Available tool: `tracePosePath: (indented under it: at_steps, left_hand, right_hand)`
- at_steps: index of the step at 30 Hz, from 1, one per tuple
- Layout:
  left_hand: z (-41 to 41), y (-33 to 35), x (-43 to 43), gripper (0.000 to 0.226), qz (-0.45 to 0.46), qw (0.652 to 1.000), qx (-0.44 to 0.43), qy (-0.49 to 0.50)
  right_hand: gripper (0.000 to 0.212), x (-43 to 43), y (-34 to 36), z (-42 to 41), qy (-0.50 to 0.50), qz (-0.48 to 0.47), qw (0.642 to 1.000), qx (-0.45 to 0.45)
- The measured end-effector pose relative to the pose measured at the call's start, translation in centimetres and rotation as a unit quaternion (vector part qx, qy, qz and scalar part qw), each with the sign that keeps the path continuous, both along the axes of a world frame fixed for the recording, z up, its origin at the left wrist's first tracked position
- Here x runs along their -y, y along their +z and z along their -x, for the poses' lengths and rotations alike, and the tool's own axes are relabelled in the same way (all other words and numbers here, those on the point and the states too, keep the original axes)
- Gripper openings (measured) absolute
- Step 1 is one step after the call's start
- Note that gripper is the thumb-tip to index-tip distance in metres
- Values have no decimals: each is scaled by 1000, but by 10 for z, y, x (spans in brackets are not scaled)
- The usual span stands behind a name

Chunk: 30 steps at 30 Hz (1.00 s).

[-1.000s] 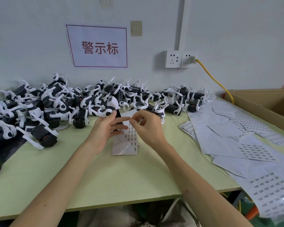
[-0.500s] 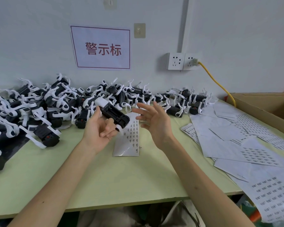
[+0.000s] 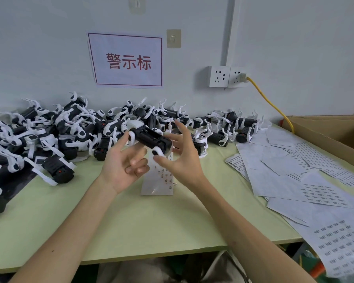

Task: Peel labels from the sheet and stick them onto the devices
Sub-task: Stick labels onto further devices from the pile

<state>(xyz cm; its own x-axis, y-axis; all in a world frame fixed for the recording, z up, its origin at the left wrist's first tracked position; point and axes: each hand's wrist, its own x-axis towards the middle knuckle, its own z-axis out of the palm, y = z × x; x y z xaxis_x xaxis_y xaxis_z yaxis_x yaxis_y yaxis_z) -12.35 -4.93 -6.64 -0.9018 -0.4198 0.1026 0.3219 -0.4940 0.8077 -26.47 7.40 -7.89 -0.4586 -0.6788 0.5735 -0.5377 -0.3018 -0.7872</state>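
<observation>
A: Which hand has the device (image 3: 150,138)?

B: The left hand (image 3: 122,166), palm up. Its thumb and forefinger hold the matte black cylinder, with its glossy white clips, above the table (image 3: 131,221). The other fingers curl inward.

A: And the right hand (image 3: 182,160)?

B: Spread and loosely bent around the device's near end, gripping nothing. Blur hides whether it touches. The 2 hands are close together.

A: The label sheet (image 3: 157,182)?

B: Flat on the pale green table, just beneath both hands. It is a narrow glossy strip with small dark printed labels. A tangled pile of devices (image 3: 65,131) lies behind, and paper sheets (image 3: 290,174) lie to the right.
</observation>
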Motion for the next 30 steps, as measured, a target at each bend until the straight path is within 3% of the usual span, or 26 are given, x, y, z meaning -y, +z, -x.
tracePosePath:
  at_steps: [3, 6, 11, 14, 16, 19, 23, 26, 30]
  left_hand:
    - [2, -1, -2, 40, 52, 998, 24, 36]
    - [4, 0, -8, 15, 98, 989, 64, 91]
    - [7, -2, -7, 12, 82, 984, 78, 140]
    - [8, -4, -2, 19, 56, 974, 115, 186]
    - [7, -3, -1, 20, 49, 970, 121, 204]
    - [5, 2, -4, 32, 58, 983, 69, 157]
    - [-1, 11, -16, 54, 91, 993, 72, -15]
    - [-2, 9, -20, 60, 154, 980, 120, -40]
    - [-5, 5, -23, 52, 186, 972, 122, -75]
  right_hand:
    - [90, -4, 12, 7, 53, 50, 978, 197]
    - [84, -9, 20, 19, 88, 67, 936, 334]
    - [79, -14, 24, 21, 152, 72, 894, 416]
    - [71, -20, 23, 24, 250, 120, 834, 477]
    - [70, -25, 26, 24, 296, 126, 815, 482]
    - [84, -25, 30, 21, 340, 110, 814, 458]
    - [81, -21, 28, 18, 338, 70, 841, 416]
    - [77, -19, 25, 15, 328, 34, 865, 378]
    - [70, -19, 24, 15, 325, 1, 879, 348]
